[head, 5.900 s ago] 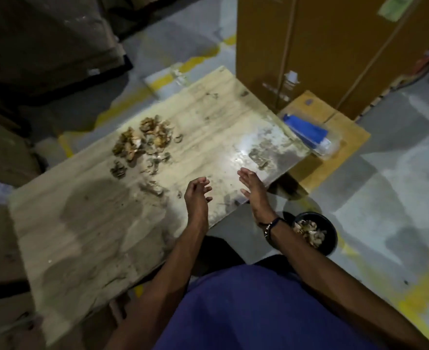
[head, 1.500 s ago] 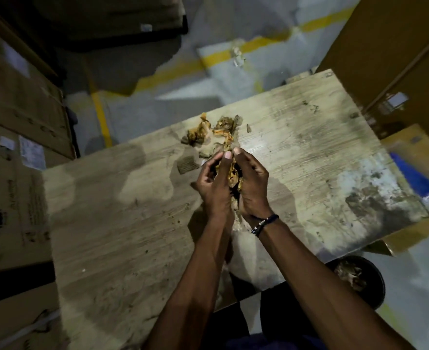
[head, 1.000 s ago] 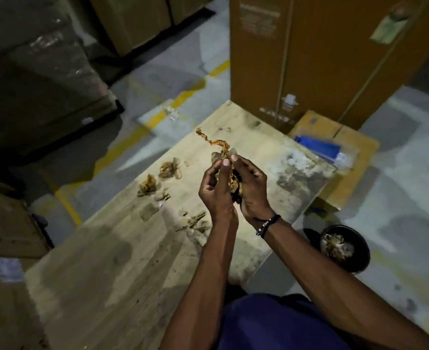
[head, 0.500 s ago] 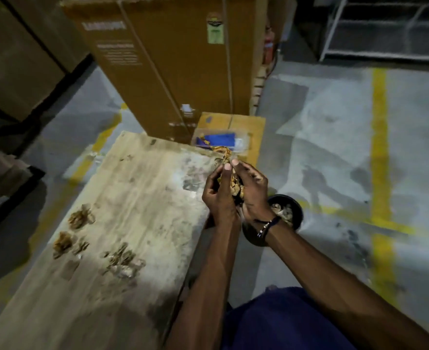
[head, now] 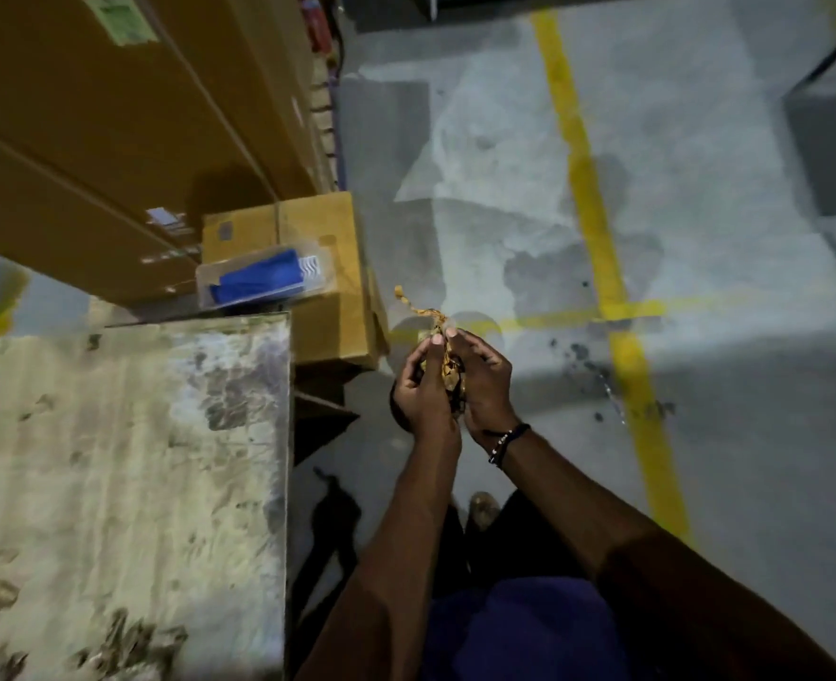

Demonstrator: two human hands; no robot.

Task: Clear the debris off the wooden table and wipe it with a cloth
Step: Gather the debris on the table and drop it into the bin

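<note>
Head view: hands cup debris right of the table edge.

Dim light falls on a grey concrete floor crossed by yellow lines. Tall cardboard boxes stand at left, a small box beside them.

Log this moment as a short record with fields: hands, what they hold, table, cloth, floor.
left hand: cupped against the right, fingers curled round the debris
right hand: cupped against the left, gripping the same debris
debris: dry brown scraps bunched between both hands, one strand sticking up; held over the floor, off to the right of the table
table: wooden, stained, with dark scraps left near its lower left corner
cloth: blue, in a clear packet on a cardboard box beyond the table
floor: grey concrete with yellow lines
</note>
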